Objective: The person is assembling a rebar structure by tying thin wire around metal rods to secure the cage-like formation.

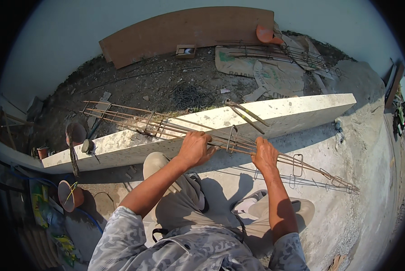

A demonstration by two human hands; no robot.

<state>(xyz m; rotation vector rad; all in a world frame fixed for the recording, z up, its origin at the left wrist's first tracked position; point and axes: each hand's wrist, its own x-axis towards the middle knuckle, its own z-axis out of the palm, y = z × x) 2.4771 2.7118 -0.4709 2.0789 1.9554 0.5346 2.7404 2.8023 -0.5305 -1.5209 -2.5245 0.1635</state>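
A long rebar cage [231,145] of thin rusty bars and bent wire stirrups lies slantwise across a low pale wall. Its left end rests beyond the wall, and its right end reaches out over the concrete floor. Near the cage's middle, my left hand [195,149] is closed round its bars. My right hand [265,156] grips the bars farther right, with one upright stirrup [231,137] between the two hands. Another stirrup [297,165] stands to the right of my right hand. Pincers [235,105] with worn yellowish handles lie spread on the wall top, just beyond the cage.
The low wall [311,106] runs across in front of my knees. Beyond it are tangled dark wire [189,96], sacks [279,79], more rebar cages [297,56] and a brown board [189,29]. Buckets [70,196] and a blue hose [91,219] are at left.
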